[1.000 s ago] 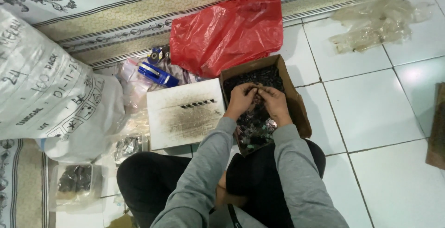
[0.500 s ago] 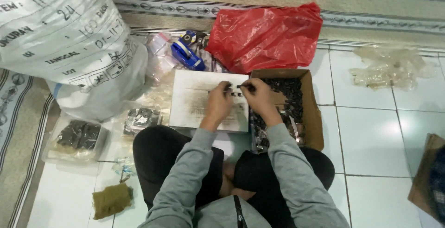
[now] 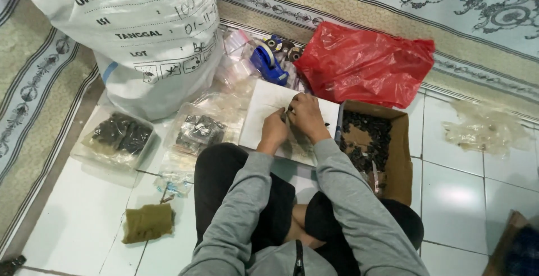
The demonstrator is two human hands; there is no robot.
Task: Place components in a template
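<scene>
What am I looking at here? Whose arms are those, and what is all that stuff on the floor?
No machine here: a person sits on a tiled floor, and a camera worn on their head looks down, so you see their own arms in grey sleeves. The left hand and right hand meet over a white board, pinching something too small to make out. Beside it on the right is a cardboard box of small dark pieces. Behind are a red plastic bag, a blue tape dispenser and a big white sack. Clear packets of dark pieces lie to the left.
</scene>
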